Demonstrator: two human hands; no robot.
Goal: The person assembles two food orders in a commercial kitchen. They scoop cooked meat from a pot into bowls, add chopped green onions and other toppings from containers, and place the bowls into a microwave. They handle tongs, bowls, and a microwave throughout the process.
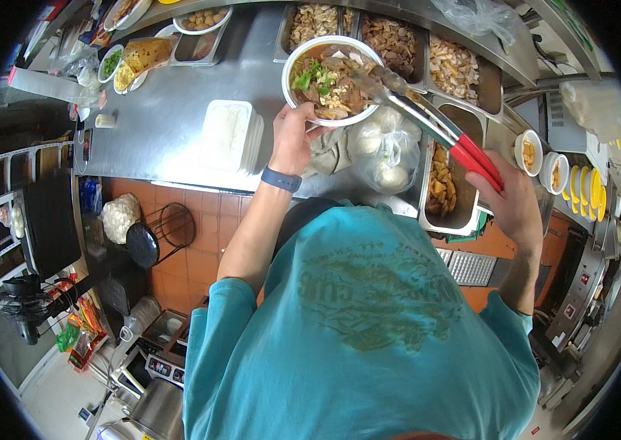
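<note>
My left hand (297, 139), with a dark band on its wrist, grips the near left rim of a white round bowl (288, 92). Inside the bowl are broth, sliced meat (351, 92), chopped green herbs and pale minced bits. Red-handled metal tongs (472, 156) are closed in my right hand (508, 191). Their tips reach over the right side of the bowl, at the meat; whether they pinch a piece I cannot tell. Below the bowl lie a crumpled cloth (329, 152) and a clear plastic bag (391, 150) with round white items.
Metal trays of cut meat (391, 48) line the back; another tray holds brown pieces (441, 183) at the right. Stacked white containers (231, 136) stand on the steel counter (156, 117). White tubs (554, 174) and yellow lids (585, 192) are at far right. A black wire basket (171, 226) sits lower left.
</note>
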